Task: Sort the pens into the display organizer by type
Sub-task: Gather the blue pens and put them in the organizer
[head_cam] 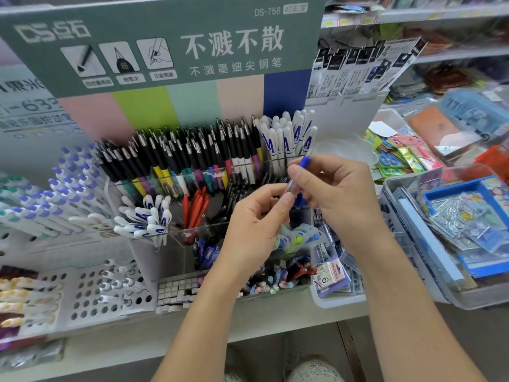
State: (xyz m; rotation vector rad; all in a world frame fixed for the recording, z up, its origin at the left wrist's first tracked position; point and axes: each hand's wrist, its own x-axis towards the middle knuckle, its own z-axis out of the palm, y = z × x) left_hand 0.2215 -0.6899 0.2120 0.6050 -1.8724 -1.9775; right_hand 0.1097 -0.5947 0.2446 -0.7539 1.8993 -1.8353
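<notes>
Both hands pinch one clear pen (296, 180) with a blue cap above the display organizer (242, 172), right hand (334, 193) at its upper barrel, left hand (257, 227) fingertips closed on its lower end.

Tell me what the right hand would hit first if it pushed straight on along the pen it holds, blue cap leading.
Likely the white pens with blue lettering in the back row. The right hand aims the blue-capped pen up toward them, though depth is unclear.

Stocked shop shelves (440, 15), pale counter (115, 351), green signboard (165, 45)
</notes>
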